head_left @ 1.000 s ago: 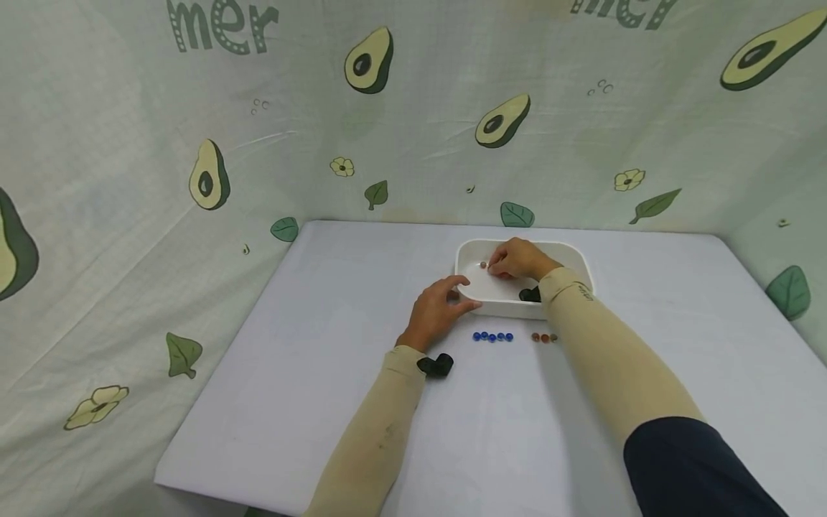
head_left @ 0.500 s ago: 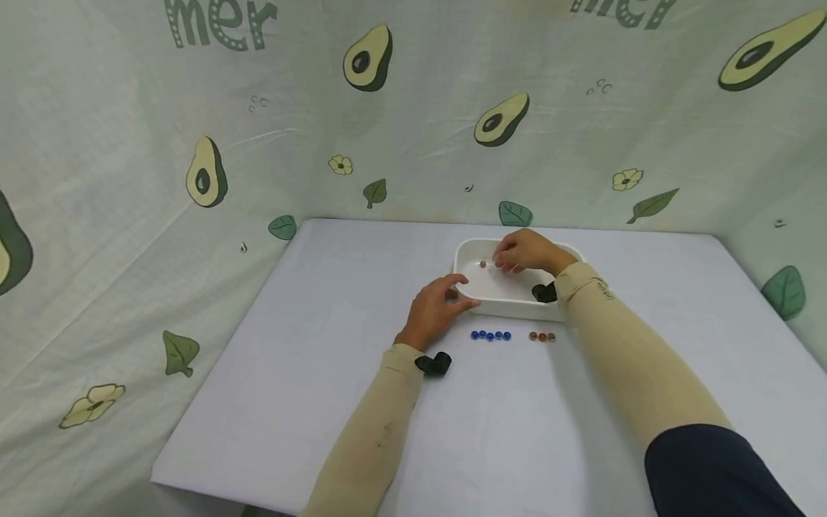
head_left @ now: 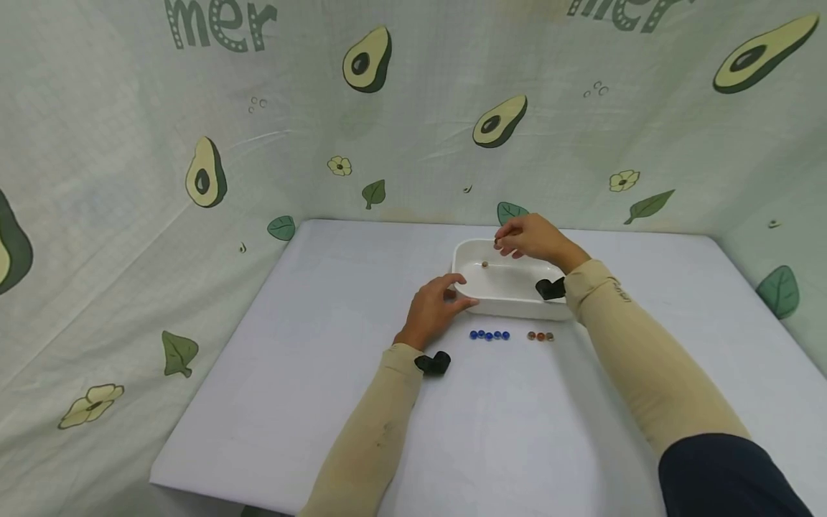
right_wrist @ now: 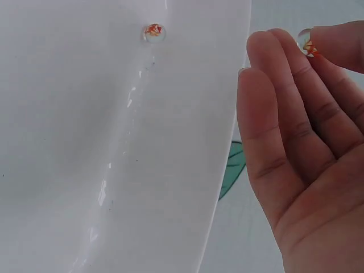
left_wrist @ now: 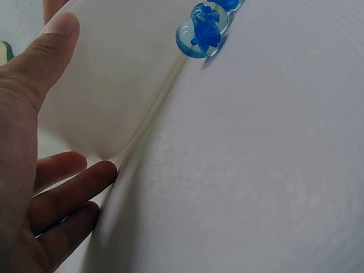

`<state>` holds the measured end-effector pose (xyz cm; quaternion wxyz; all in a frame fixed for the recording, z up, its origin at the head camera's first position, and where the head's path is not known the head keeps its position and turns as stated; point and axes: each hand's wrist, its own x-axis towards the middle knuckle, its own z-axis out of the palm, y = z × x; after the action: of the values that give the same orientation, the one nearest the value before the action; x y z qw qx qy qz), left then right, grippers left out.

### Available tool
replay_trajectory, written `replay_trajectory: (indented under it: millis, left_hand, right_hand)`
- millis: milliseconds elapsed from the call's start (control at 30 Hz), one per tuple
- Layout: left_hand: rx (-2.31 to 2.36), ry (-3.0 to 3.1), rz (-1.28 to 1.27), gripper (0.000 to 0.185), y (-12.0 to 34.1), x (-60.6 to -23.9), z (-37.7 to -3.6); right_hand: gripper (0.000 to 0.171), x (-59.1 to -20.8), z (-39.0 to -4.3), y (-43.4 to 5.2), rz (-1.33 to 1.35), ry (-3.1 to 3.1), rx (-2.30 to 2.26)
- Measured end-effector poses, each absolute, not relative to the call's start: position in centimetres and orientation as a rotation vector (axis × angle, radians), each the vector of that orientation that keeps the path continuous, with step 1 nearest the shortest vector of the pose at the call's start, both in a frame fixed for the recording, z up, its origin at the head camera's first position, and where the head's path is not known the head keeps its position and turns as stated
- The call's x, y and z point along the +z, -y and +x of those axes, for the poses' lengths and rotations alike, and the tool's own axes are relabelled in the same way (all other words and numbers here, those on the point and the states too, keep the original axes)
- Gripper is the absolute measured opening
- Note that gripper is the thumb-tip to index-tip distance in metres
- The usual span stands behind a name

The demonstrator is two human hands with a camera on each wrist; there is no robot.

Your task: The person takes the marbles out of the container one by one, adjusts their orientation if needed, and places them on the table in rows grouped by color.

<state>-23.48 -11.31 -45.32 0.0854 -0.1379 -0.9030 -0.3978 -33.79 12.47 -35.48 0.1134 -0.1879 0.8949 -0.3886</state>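
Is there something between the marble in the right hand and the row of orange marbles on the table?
Yes. The right hand pinches a marble above the white tray, whose near wall stands before the orange marbles.

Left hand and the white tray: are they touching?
Touching. The left wrist view shows the left hand with thumb and fingers pressed against the white tray wall.

Tabletop [head_left: 323, 359]: white, flat, it carries all the small things.
Blue marbles [head_left: 489, 335]: a short row on the tabletop, just in front of the white tray; two of them show in the left wrist view.
Brown marbles [head_left: 540, 336]: a shorter row, right of the blue ones, a little apart.
Backdrop [head_left: 194, 143]: pale green cloth with avocados, leaves and flowers.
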Motion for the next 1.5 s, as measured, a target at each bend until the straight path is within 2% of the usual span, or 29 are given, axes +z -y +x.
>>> replay_trajectory:
  millis: [733,1333,1500]
  left_hand:
    - [-1.209,2.705,-0.386,0.045,11.1,-45.1,-23.4]
    - [-1.180,2.711,-0.403,0.044,11.2,-45.3,-23.4]
    - [-1.176,2.702,-0.403,0.044,11.2,-45.3,-23.5]
  right_hand:
    - [0.029,-35.0,-29.8,-15.6,-0.543,-2.633,-1.367]
    - [0.031,-37.4,-24.4,-17.4,-0.525,-2.294,-1.995]
    - [0.030,-37.6,-23.5,-17.6,-0.537,-2.303,-1.995]
